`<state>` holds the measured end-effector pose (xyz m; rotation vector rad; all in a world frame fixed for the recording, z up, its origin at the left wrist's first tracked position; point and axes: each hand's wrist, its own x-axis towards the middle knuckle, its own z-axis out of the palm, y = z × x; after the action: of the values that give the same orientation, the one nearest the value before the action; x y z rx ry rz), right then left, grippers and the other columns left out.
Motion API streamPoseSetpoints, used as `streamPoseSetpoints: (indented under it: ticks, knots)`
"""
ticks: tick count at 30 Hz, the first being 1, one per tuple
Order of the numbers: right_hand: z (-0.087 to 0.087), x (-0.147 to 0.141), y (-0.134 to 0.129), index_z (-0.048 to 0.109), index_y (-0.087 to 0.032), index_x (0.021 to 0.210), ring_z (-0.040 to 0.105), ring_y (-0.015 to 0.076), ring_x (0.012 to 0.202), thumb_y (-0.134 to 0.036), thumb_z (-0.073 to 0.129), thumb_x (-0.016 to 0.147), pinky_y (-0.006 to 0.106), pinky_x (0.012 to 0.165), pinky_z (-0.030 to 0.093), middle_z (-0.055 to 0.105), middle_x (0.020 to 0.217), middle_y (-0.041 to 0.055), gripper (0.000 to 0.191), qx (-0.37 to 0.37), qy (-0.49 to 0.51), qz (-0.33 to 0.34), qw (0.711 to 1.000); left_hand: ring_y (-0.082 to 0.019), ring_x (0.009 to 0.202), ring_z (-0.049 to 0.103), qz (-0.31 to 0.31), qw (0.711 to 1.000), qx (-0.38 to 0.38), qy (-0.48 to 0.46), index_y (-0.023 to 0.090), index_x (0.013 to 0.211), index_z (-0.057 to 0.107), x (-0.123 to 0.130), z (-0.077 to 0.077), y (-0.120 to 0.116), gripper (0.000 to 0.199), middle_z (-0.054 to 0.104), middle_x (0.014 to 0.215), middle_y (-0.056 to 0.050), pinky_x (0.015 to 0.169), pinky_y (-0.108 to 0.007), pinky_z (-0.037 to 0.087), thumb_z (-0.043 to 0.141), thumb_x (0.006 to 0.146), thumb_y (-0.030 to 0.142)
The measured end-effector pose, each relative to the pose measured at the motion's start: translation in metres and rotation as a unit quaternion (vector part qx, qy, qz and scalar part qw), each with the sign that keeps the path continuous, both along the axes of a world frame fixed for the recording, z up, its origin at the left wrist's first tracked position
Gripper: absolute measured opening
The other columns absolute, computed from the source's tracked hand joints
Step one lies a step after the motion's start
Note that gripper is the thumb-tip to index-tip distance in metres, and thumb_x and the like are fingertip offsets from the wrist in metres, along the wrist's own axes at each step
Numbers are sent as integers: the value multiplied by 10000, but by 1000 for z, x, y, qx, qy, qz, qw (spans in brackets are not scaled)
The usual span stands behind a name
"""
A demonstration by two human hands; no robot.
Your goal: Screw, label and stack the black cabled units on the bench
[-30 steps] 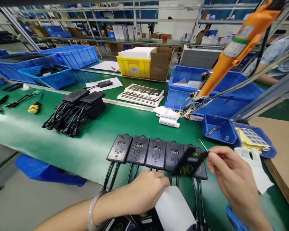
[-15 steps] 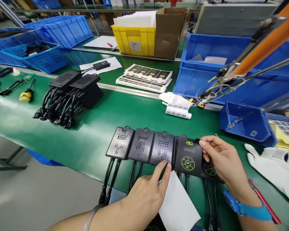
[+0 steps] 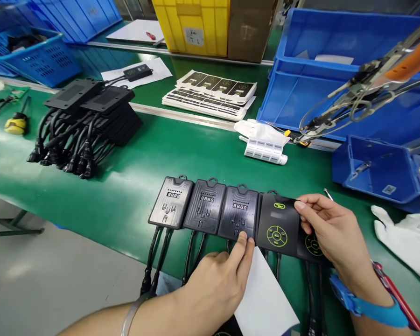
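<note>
A row of black controllers with digit windows and hook tabs lies on the green bench; the nearest uncovered one (image 3: 238, 212) is beside a black panel label (image 3: 278, 221) with yellow-green button markings. My right hand (image 3: 327, 228) pinches the label's upper right corner. At its lower left corner, my left hand (image 3: 220, 277) has index and middle fingertips together, the thumb hidden beneath. The label lies over the fourth controller, whose tab shows above it. To the right, a controller with the same markings (image 3: 313, 245) is partly covered by my right hand. A white sheet (image 3: 266, 298) slants out under my left hand.
Stacked black controllers with cables (image 3: 91, 116) stand left. Printed label sheets (image 3: 213, 91) lie at the back, near a rolled sticker sheet (image 3: 266, 149). Right are a small blue bin (image 3: 378, 172), white glove (image 3: 406, 238) and red pen-like tool (image 3: 399, 294). An orange-handled hanging tool (image 3: 409, 60) reaches in.
The label has shifted slightly down and lies closer over the controller, so its hook tab now shows. Both hands keep their places at the label's corners. The camera view has moved closer.
</note>
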<state>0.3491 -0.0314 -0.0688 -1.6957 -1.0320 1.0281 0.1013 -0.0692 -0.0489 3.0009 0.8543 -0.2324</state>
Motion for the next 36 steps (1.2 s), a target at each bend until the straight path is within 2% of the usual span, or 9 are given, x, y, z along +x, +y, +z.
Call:
streamPoseSetpoints:
  ticks: [8,15,21,26,36]
  knots:
    - [6,-5,3,687,-225,846,447,48,432,-432,734,806,174,426,340,533,559,-54,216,-2,-29,5,1000,-158,600,648,2,1000,-14,-2,46,1494,382,1,-2,-1,716,540,1384,-297,513,-288,552,537,800,139]
    - [7,-9,3,689,-218,853,450,54,392,-421,714,811,173,372,329,547,545,-47,209,-3,-91,-1,996,-146,584,635,-1,1000,-28,11,46,1502,361,2,-4,0,695,554,1358,-306,528,-288,551,549,857,223]
    - [4,-11,5,688,-216,848,456,60,383,-439,710,809,184,362,356,567,576,-38,227,-1,-95,2,996,-173,640,669,-9,998,-55,12,21,1506,335,1,-2,0,726,511,1394,-333,567,-297,579,549,842,222]
    - [3,-10,5,687,-211,846,457,70,375,-455,711,801,194,358,366,530,546,-46,249,2,-90,3,996,-179,616,677,-12,997,-71,16,16,1490,371,3,0,3,713,527,1372,-342,547,-290,583,552,829,215]
    - [4,-10,4,686,-215,843,463,57,370,-457,704,801,178,350,359,553,580,-45,246,-10,-97,0,995,-172,569,670,-4,999,-38,-10,48,1451,460,2,-1,5,663,587,1324,-307,502,-275,579,543,813,208]
